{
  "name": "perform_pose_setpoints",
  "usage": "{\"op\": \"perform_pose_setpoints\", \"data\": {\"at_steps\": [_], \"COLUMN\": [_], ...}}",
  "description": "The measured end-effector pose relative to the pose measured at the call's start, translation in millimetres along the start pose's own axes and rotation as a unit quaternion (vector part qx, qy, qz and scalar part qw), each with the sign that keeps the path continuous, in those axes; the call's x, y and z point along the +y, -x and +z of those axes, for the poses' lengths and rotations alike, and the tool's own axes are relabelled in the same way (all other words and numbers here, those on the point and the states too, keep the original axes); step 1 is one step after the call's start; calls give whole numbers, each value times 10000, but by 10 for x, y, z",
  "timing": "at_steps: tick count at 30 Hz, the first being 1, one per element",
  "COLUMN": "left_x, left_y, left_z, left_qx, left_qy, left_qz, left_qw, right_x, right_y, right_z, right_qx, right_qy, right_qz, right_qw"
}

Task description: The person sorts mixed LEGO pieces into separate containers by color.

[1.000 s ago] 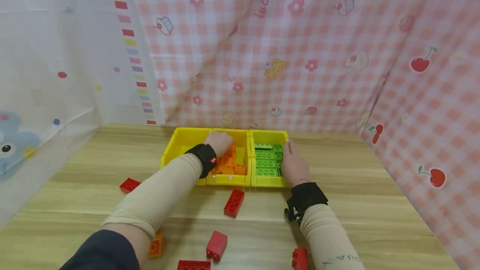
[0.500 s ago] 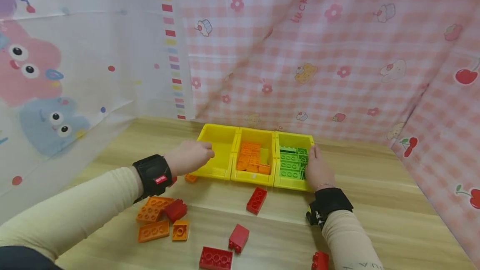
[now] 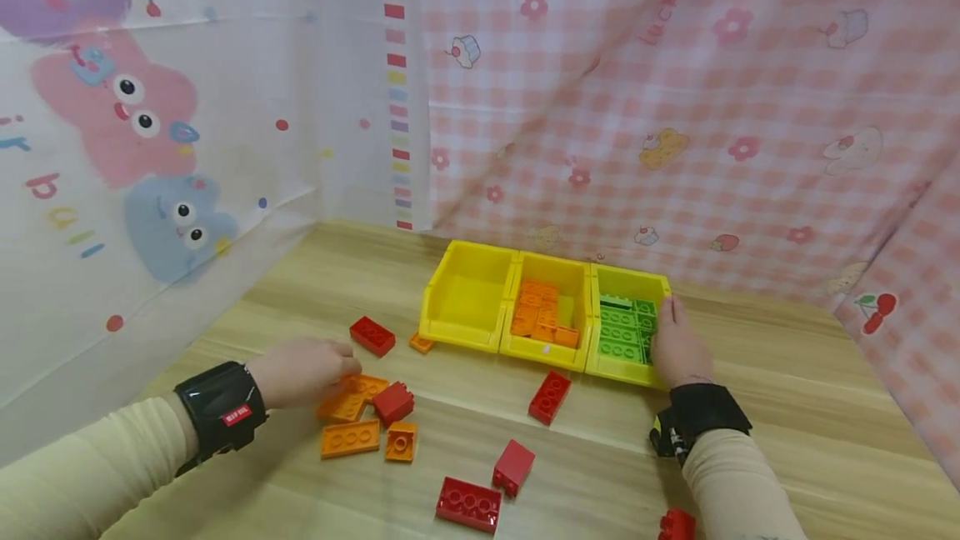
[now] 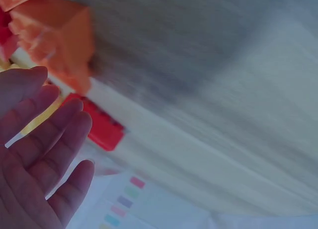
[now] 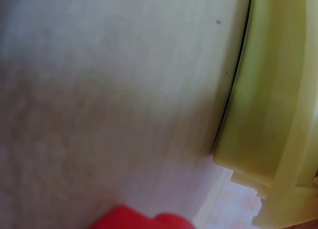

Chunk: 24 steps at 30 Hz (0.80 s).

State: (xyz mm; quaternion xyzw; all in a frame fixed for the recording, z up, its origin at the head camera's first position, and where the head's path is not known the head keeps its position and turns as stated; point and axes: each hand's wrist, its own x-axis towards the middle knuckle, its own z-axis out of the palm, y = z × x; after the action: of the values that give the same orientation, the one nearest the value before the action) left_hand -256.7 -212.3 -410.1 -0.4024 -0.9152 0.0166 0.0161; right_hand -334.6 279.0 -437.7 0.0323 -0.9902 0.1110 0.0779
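Observation:
My left hand (image 3: 306, 373) hovers beside the orange bricks (image 3: 343, 403) on the left of the table. Its fingers (image 4: 59, 134) are loosely extended with nothing between them in the left wrist view, close to an orange brick (image 4: 62, 38) and a red brick (image 4: 105, 127). Against the outer side of the right yellow bin (image 3: 626, 368) rests my right hand (image 3: 682, 347), fingers straight along the wall. Green bricks (image 3: 618, 332) fill much of that bin. Orange bricks (image 3: 538, 311) lie in the middle bin (image 3: 542, 352); the left bin (image 3: 471, 290) holds nothing.
Loose red bricks are scattered in front of the bins, such as one near the middle bin (image 3: 550, 397) and one at the front (image 3: 468, 504). Another red brick (image 3: 677, 525) lies near the right forearm. A checked cloth (image 3: 570, 107) hangs behind.
My left hand has come out of the middle bin, swung left past the left bin and down to the orange bricks. The right hand stays at the bin's side. The head view has turned left.

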Motion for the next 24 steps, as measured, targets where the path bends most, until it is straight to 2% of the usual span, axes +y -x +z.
{"op": "perform_pose_setpoints", "data": {"at_steps": [3,10,15,20,24], "left_x": [-13,6,-51,-130,-110], "left_y": [-40,-196,-230,-253,-407], "left_z": [39,95,90,-71,-313], "left_qx": [-22,-570,-599,-369,-200], "left_qy": [-49,156,235,49,-135], "left_qz": [-17,-403,-406,-402,-384], "left_qw": [10000,9974,9971,9985,9990], "right_x": [59,113,75,30,-7], "right_y": [18,49,59,29,-10], "right_z": [7,28,26,12,-3], "right_qx": [96,157,198,259,233], "right_qy": [39,102,175,111,136], "right_qz": [54,146,110,134,182], "right_qw": [9999,9997,9996,9995,9995]}}
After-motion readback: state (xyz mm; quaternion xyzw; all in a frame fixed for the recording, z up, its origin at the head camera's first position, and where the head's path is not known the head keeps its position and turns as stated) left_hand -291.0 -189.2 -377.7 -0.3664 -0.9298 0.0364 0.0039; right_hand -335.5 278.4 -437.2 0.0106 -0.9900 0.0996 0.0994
